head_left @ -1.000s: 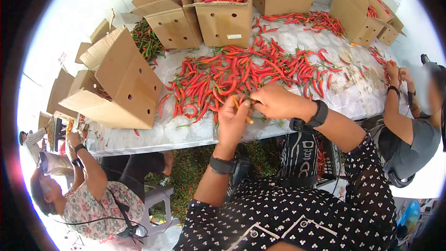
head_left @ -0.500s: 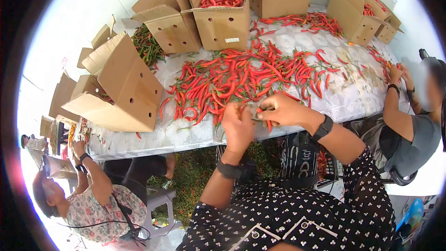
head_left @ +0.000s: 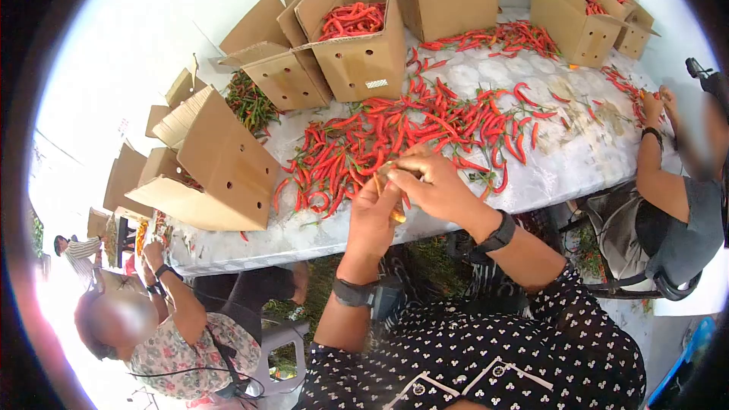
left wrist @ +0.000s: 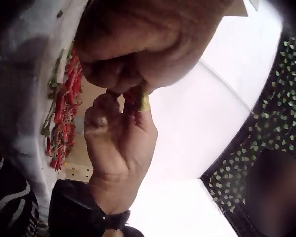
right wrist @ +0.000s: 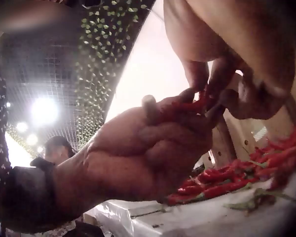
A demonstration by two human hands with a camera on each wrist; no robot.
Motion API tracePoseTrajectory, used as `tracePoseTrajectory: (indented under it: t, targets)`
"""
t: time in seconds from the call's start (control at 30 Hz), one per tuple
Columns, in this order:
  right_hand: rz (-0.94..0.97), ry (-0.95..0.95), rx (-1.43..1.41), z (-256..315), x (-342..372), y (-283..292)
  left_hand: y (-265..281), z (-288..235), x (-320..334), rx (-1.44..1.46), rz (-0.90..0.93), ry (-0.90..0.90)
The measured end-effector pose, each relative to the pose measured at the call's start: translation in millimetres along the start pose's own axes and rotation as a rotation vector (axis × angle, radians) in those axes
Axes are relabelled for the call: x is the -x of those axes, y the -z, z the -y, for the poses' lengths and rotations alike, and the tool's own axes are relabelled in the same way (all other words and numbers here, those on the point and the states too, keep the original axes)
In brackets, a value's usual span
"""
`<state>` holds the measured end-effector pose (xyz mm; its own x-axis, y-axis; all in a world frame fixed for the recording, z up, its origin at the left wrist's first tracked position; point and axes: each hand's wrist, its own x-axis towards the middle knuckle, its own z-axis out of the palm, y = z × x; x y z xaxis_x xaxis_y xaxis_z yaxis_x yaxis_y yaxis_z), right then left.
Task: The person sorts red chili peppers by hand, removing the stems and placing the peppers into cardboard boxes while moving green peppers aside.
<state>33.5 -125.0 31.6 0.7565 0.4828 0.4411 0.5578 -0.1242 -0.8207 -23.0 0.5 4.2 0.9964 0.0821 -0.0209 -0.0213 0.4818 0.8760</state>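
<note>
My left hand [head_left: 372, 220] holds a red chili pepper [right wrist: 185, 106] across its curled fingers, in front of the chili heap. At one end of that pepper, my right hand [head_left: 433, 186] pinches with its thumb and fingertips, so both hands meet. A yellowish tip [head_left: 397, 216] pokes out below the left fingers. In the left wrist view, a yellow-green piece [left wrist: 144, 102] shows between the two hands. Most of the pepper is hidden by fingers in the head view. Just beyond the hands lies the heap of red chilies [head_left: 387, 137] with green stems.
Cardboard boxes stand along the back, one filled with red chilies [head_left: 353, 21]. An open box [head_left: 220, 167] stands to the left, near green chilies [head_left: 250, 106]. One person [head_left: 175, 326] sits at the left, another [head_left: 676, 205] at the right. The white-covered table's edge [head_left: 304, 243] runs before me.
The head view has shifted and tilted. My hands stay close together in front of the heap; the right hand now sits higher over the left. A red pepper end seen below the right fingers is now mostly covered.
</note>
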Motion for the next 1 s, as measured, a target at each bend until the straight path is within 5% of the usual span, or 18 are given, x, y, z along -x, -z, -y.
tracePoseTrajectory:
  t: [0.13,0.2,0.27,0.4,0.5,0.53,0.57,0.63,0.67,0.8,0.93,1.0]
  targets:
    - [-0.102,-0.018,-0.105,-3.9,-15.1,-7.7,7.0,-44.1,-14.4,-0.282,-0.156,0.025]
    - [-0.118,-0.093,-0.188,-11.0,-19.3,-7.8,9.8,-80.2,-26.2,-1.092,-0.148,-0.568]
    - [-0.151,-0.149,-0.254,-22.4,-21.7,-1.9,12.6,-113.4,-51.7,-0.431,-0.229,-0.391]
    - [-0.283,-0.243,-0.423,-48.0,-21.3,14.1,16.7,-197.7,-106.7,-0.838,-0.364,-0.739]
    - [-0.395,-0.367,-0.454,-54.9,-23.6,34.5,39.2,-264.3,-184.6,-0.877,-0.389,-0.667]
    - [-0.46,-0.302,-0.369,-58.9,-26.0,37.3,39.1,-275.9,-208.1,-1.139,-0.531,-0.665]
    - [-0.477,-0.32,-0.358,-60.8,-24.7,40.1,52.3,-287.5,-233.8,-1.37,-0.662,-0.484]
    - [-0.511,-0.26,-0.319,-56.9,-25.3,49.5,43.0,-275.0,-243.4,-1.648,-0.969,-0.592]
    - [-0.542,-0.275,-0.265,-52.3,-23.4,56.6,40.8,-264.6,-245.4,-1.648,-0.941,-0.592]
    - [-0.634,-0.373,-0.213,-60.6,-21.7,84.2,-7.6,-185.1,-187.0,-1.741,-0.555,-1.289]
    - [-0.722,-0.337,-0.416,-69.5,-18.9,91.4,-39.7,-108.5,-153.7,-1.546,0.114,-1.145]
    - [-0.726,-0.328,-0.483,-73.2,-18.2,90.3,-47.6,-79.4,-155.5,-1.68,0.287,-1.033]
